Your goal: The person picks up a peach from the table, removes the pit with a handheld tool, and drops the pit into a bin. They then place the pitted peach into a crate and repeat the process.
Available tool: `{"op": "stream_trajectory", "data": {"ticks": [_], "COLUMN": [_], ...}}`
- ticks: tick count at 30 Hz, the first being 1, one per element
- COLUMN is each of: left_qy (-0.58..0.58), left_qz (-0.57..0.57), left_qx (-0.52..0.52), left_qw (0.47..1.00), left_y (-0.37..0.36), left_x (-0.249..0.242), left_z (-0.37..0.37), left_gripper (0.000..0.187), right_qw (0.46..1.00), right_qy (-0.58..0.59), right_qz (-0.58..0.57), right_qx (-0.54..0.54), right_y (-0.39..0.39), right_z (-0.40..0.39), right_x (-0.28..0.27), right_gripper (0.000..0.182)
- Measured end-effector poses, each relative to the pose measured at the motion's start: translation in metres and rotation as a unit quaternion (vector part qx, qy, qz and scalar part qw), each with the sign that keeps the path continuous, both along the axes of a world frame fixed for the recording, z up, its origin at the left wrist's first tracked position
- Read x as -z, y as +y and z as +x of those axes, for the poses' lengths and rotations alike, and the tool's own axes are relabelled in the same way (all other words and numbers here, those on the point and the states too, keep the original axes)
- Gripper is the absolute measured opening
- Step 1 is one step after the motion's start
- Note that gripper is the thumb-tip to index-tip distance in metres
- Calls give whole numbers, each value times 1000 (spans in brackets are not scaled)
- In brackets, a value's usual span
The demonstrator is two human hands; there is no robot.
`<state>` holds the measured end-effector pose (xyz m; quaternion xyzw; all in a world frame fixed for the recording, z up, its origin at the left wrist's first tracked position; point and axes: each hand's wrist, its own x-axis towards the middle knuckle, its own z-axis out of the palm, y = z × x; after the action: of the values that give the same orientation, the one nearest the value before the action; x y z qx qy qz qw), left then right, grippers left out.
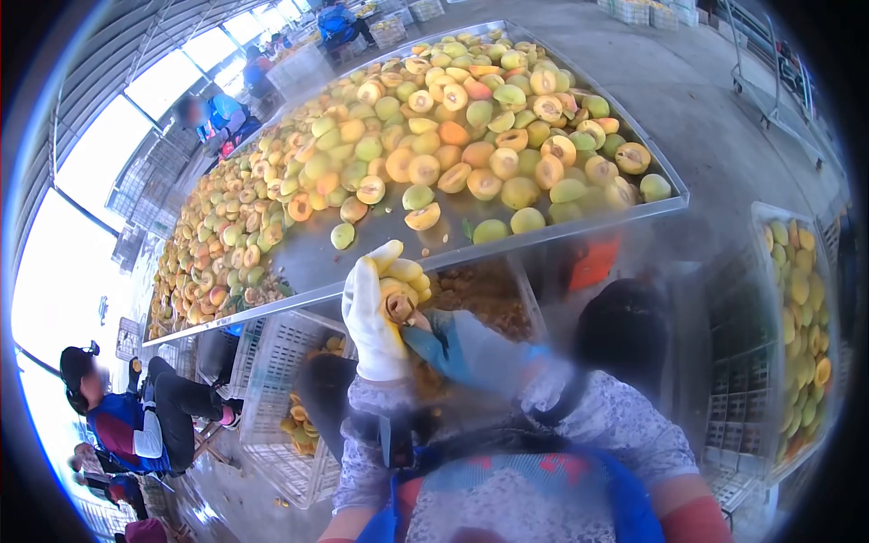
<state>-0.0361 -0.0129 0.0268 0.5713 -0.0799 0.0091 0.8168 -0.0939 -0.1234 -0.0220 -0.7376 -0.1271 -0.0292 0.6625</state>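
My left hand (pixel 376 312), in a white and yellow glove, is closed around a cut fruit half (pixel 398 306) whose brown centre faces up. Against the lower edge of that fruit is my right hand (pixel 462 344), in a blue and grey glove with its fingers drawn together; whatever it grips is too small to make out. Both hands are just below the near rim of a metal tray table (pixel 543 237), which bears many halved and whole yellow-green fruits (pixel 425 169).
Under the table stands a white crate (pixel 281 362) with some fruit. Another crate (pixel 769 335), full of fruit, is at the right. A seated person (pixel 127 407) is at lower left, with others farther back. An orange object (pixel 595 262) lies beneath the rim.
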Motion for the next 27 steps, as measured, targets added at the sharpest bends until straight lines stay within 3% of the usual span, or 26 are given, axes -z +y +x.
{"op": "stream_trajectory", "data": {"ticks": [3,6,9,12,15,18,21,24,27], "left_qy": [5,-9,-13,-94,-3,1,1,30,44], "left_qz": [74,77,-31,-4,110,116,42,-24,78], "left_qx": [47,32,-55,-21,72,83,29,4,83], "left_qw": [996,996,998,995,991,990,999,999,992], "left_y": [9,7,-14,-6,10,12,5,0,8], "left_x": [2,0,-1,6,-7,-3,5,13,5], "left_z": [9,6,-3,1,6,9,5,4,6], "left_gripper": [42,41,41,41,43,44,47,50,53], "right_qw": [1000,999,979,981,998,995,981,997,996], "right_qy": [7,46,131,119,58,80,136,81,24], "right_qz": [7,30,133,132,32,54,127,10,-87], "right_qx": [6,6,-76,-76,-18,-29,-57,-12,7], "right_y": [2,3,3,4,5,4,6,5,-6], "right_z": [1,-4,0,-4,-3,-7,-10,-7,-8], "right_x": [5,-3,-1,-6,7,-2,-6,4,-1], "right_gripper": [36,38,41,43,44,45,42,42,43]}}
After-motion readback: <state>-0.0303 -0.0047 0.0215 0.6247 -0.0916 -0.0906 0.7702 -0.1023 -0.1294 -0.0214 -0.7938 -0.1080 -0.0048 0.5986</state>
